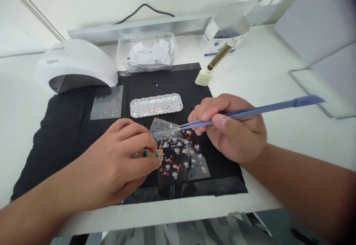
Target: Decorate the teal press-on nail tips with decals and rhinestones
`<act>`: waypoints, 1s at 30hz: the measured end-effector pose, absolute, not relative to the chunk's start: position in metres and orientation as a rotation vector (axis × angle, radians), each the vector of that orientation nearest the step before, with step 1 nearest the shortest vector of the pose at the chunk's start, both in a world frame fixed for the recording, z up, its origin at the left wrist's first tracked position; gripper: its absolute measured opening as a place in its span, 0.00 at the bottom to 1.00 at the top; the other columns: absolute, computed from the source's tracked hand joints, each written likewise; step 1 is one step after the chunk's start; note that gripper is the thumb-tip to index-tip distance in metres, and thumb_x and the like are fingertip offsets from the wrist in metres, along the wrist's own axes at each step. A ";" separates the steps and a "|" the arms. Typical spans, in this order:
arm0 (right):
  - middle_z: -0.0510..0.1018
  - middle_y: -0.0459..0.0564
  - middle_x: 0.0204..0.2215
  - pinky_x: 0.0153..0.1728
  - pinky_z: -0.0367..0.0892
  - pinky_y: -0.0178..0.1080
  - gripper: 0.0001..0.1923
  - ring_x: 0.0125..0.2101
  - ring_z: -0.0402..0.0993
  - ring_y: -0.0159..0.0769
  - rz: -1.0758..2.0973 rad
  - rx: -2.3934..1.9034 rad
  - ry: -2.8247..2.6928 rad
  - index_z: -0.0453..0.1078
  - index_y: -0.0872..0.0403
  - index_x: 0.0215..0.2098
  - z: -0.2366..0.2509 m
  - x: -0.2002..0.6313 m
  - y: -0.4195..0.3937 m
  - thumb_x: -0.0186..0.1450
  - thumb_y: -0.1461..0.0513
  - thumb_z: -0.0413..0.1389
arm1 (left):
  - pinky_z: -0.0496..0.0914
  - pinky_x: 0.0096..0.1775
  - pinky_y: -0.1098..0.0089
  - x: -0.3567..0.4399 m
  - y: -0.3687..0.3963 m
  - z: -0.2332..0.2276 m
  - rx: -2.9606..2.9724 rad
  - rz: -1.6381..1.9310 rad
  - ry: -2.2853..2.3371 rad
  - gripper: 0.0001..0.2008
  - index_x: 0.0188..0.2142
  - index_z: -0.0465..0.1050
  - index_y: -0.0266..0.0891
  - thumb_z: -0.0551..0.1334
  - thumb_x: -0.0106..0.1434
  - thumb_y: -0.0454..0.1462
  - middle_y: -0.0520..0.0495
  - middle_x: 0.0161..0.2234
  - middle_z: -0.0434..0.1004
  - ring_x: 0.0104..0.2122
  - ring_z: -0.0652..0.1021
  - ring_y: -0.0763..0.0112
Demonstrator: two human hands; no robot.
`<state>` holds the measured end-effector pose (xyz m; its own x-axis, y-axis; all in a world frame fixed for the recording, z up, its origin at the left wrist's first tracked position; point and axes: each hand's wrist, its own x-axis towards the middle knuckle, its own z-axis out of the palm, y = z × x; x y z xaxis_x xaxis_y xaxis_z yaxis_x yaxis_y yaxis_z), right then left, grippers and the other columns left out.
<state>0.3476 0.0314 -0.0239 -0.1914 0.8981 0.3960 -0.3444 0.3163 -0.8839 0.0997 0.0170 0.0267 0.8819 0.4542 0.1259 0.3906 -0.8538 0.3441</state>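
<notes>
On a black mat (69, 126) spread over a white desk (264, 89), one sticker sheet (182, 156) printed with small cartoon cats, bows and hearts lies flat between two bare hands. One pair of blue tweezers (250, 110) is pinched in the right hand (230, 130), thumb and fingers closed on the shaft, the fine tips resting at the upper edge of the sheet. The left hand (116, 163) has its grip closed on one small tan holder (150, 154), held just beside the sheet's left edge; what sits on the holder's end is too small to tell.

Behind the sheet lies one clear rhinestone case (156, 105) with two rows of compartments. To its left, one smaller transparent sheet (107, 102) rests on the mat. Farther back stand one white dome-shaped nail lamp (75, 65) at the left, one clear plastic tub (146, 52) of white packets in the middle, and one white-and-blue carton (222, 33), open at the top, at the right. One gold-barrelled tool (213, 65) leans in a cream stand just off the mat's far right corner. Two dark cables (144, 9) run along the wall.
</notes>
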 end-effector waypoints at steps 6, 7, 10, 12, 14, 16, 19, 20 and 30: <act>0.72 0.44 0.22 0.24 0.66 0.40 0.04 0.22 0.68 0.32 1.197 -0.557 -1.307 0.74 0.52 0.32 -0.025 0.348 0.032 0.64 0.61 0.58 | 0.64 0.45 0.56 0.100 0.017 0.026 2.737 0.302 0.620 0.11 0.42 0.73 0.42 0.56 0.64 0.28 0.45 0.40 0.73 0.43 0.71 0.60; 0.72 0.44 0.22 0.25 0.67 0.40 0.04 0.22 0.68 0.32 1.202 -0.557 -1.302 0.74 0.53 0.32 -0.025 0.348 0.032 0.64 0.61 0.58 | 0.64 0.45 0.56 0.100 0.017 0.026 2.733 0.298 0.623 0.11 0.42 0.73 0.42 0.56 0.64 0.29 0.45 0.40 0.73 0.43 0.71 0.61; 0.72 0.44 0.22 0.26 0.67 0.40 0.04 0.22 0.69 0.32 1.210 -0.551 -1.291 0.74 0.53 0.32 -0.024 0.348 0.032 0.63 0.62 0.58 | 0.64 0.46 0.56 0.099 0.017 0.026 2.717 0.299 0.627 0.11 0.43 0.73 0.42 0.56 0.65 0.29 0.45 0.42 0.73 0.42 0.71 0.63; 0.72 0.44 0.22 0.26 0.67 0.40 0.04 0.22 0.69 0.32 1.206 -0.551 -1.290 0.75 0.53 0.32 -0.024 0.348 0.032 0.63 0.62 0.59 | 0.64 0.46 0.56 0.099 0.016 0.026 2.707 0.310 0.628 0.11 0.43 0.73 0.42 0.56 0.65 0.29 0.45 0.42 0.73 0.42 0.71 0.63; 0.72 0.44 0.22 0.27 0.68 0.40 0.04 0.22 0.69 0.32 1.197 -0.550 -1.299 0.74 0.53 0.32 -0.024 0.348 0.032 0.64 0.62 0.58 | 0.65 0.46 0.56 0.099 0.016 0.027 2.700 0.332 0.623 0.11 0.42 0.73 0.41 0.57 0.64 0.28 0.45 0.42 0.73 0.42 0.72 0.63; 0.72 0.44 0.22 0.27 0.68 0.40 0.04 0.22 0.69 0.32 1.192 -0.544 -1.307 0.74 0.53 0.32 -0.025 0.348 0.032 0.64 0.62 0.58 | 0.65 0.45 0.56 0.098 0.017 0.029 2.695 0.373 0.610 0.11 0.42 0.72 0.40 0.57 0.64 0.27 0.45 0.41 0.72 0.42 0.72 0.63; 0.72 0.44 0.23 0.26 0.67 0.40 0.04 0.22 0.69 0.32 1.192 -0.536 -1.300 0.74 0.53 0.32 -0.025 0.348 0.032 0.64 0.62 0.58 | 0.67 0.45 0.56 0.091 0.019 0.034 2.686 0.463 0.618 0.11 0.42 0.72 0.39 0.58 0.62 0.26 0.45 0.40 0.71 0.42 0.72 0.63; 0.72 0.44 0.23 0.26 0.67 0.40 0.04 0.22 0.69 0.32 1.193 -0.536 -1.301 0.74 0.53 0.32 -0.025 0.349 0.033 0.64 0.62 0.58 | 0.67 0.45 0.57 0.088 0.020 0.036 2.669 0.512 0.629 0.11 0.41 0.72 0.39 0.58 0.62 0.25 0.45 0.39 0.71 0.42 0.72 0.64; 0.73 0.46 0.24 0.29 0.67 0.42 0.04 0.25 0.70 0.34 1.174 -0.557 -1.349 0.75 0.53 0.35 -0.027 0.351 0.036 0.64 0.63 0.57 | 0.71 0.37 0.71 0.058 0.061 0.013 2.036 1.119 1.086 0.10 0.31 0.64 0.34 0.48 0.68 0.29 0.59 0.29 0.69 0.33 0.73 0.78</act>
<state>0.3513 0.0358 -0.0268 -0.1829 0.8762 0.4458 -0.3200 0.3757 -0.8697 0.0585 0.0612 0.0126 0.3208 0.8559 0.4055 0.3798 -0.5085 0.7728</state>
